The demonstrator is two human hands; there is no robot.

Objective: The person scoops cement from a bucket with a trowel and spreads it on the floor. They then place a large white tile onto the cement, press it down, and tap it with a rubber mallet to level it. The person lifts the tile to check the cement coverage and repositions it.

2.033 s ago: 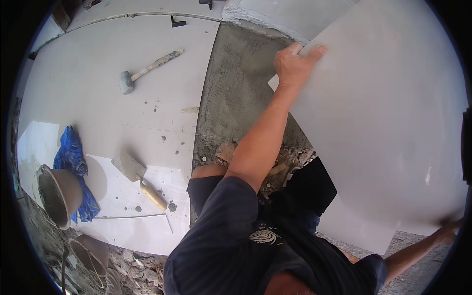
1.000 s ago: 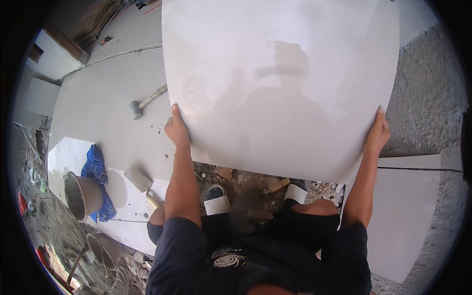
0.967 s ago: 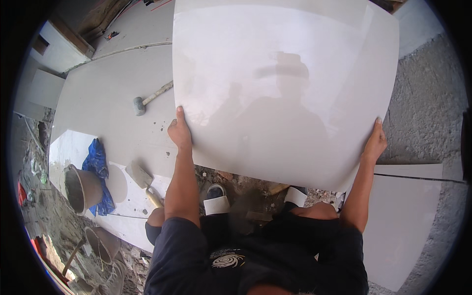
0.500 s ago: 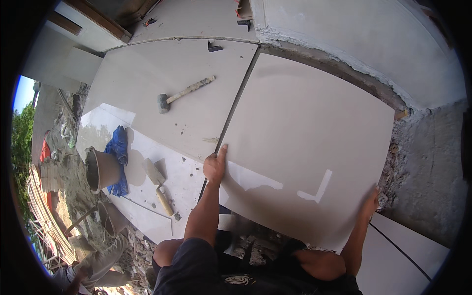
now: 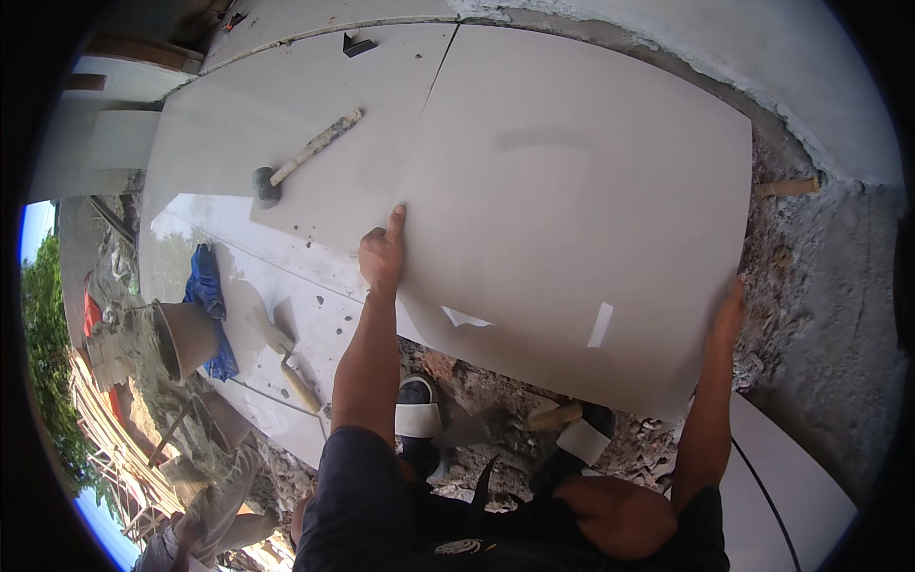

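Note:
A large, pale, glossy floor tile (image 5: 581,210) lies between my hands. My left hand (image 5: 383,253) grips its left edge, thumb stretched over the top face and the other fingers curled at the edge. On the right edge, near the lower corner, my right hand (image 5: 728,315) holds on from the side, its fingertips partly hidden. The tile's far left edge meets a laid tile (image 5: 315,95) along a thin dark line. Left of my left hand, a rubber mallet (image 5: 310,153) with a worn handle rests on the laid tiles.
A trowel (image 5: 297,383), a blue cloth (image 5: 204,286) and a bucket (image 5: 186,336) are at the left. Rubble (image 5: 477,429) surrounds my sandalled feet. A rough wall (image 5: 810,86) borders the far right, near a wooden piece (image 5: 786,187). Another person (image 5: 205,505) is at the lower left.
The held tile has shifted away from me and toward the laid tile, and the dark gap between them has narrowed. Both hands moved with it. More rubble and my feet now show.

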